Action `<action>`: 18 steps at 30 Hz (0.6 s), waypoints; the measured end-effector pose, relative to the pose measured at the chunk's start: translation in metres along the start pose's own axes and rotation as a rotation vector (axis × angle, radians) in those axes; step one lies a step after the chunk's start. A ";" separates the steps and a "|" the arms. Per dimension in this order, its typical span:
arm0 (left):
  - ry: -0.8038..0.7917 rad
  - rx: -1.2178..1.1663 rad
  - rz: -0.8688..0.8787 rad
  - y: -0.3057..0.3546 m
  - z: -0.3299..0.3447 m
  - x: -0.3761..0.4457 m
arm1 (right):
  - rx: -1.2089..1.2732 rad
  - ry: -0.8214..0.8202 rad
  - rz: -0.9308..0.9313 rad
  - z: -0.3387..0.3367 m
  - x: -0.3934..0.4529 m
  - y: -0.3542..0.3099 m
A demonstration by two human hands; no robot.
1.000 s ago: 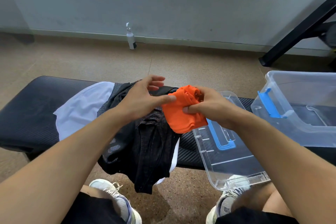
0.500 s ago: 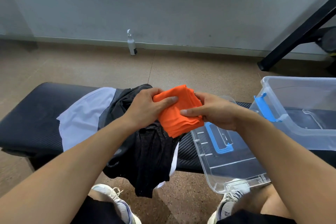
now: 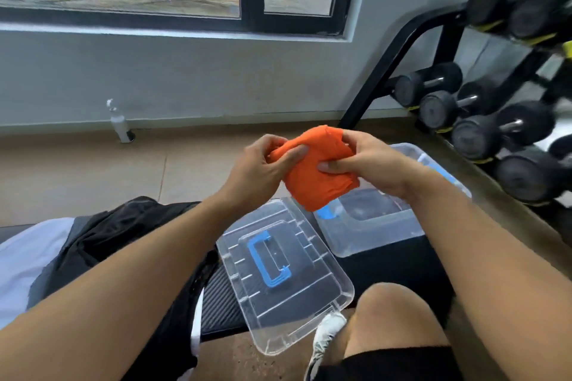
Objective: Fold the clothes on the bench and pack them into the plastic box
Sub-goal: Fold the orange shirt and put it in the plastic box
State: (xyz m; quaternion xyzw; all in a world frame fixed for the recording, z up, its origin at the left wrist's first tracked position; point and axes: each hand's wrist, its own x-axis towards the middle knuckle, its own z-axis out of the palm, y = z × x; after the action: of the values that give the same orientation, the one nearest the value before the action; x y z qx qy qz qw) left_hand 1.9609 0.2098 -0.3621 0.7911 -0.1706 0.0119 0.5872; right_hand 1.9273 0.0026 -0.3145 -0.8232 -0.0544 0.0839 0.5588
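left hand and right hand holding folded orange garment above plastic box

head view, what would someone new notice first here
The bright orange folded garment stands out most, gripped by the left hand and the right hand in mid-air above the open clear plastic box on the bench. Next comes the box's clear lid with its blue handle, lying beside a black garment, then the dumbbell rack at right.

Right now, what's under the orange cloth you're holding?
Below the orange cloth, held by the left hand and right hand, sits the open plastic box. The cloth hides part of its inside.
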 end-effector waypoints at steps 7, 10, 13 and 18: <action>-0.087 0.210 -0.267 -0.014 0.079 0.007 | -0.643 0.173 0.132 -0.081 0.014 0.017; -0.071 0.301 -0.285 -0.019 0.090 0.009 | -0.927 -0.094 0.285 -0.076 0.026 0.032; -0.058 0.317 -0.231 -0.023 0.093 0.010 | -0.937 -0.330 0.390 -0.064 0.039 0.047; -0.164 0.272 -0.265 -0.031 0.090 0.014 | -0.921 -0.542 0.530 -0.053 0.061 0.071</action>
State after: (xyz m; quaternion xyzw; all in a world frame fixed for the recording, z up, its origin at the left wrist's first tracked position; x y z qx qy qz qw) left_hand 1.9661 0.1297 -0.4156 0.8770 -0.1092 -0.1068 0.4555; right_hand 1.9969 -0.0611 -0.3663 -0.9156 -0.0188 0.3954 0.0704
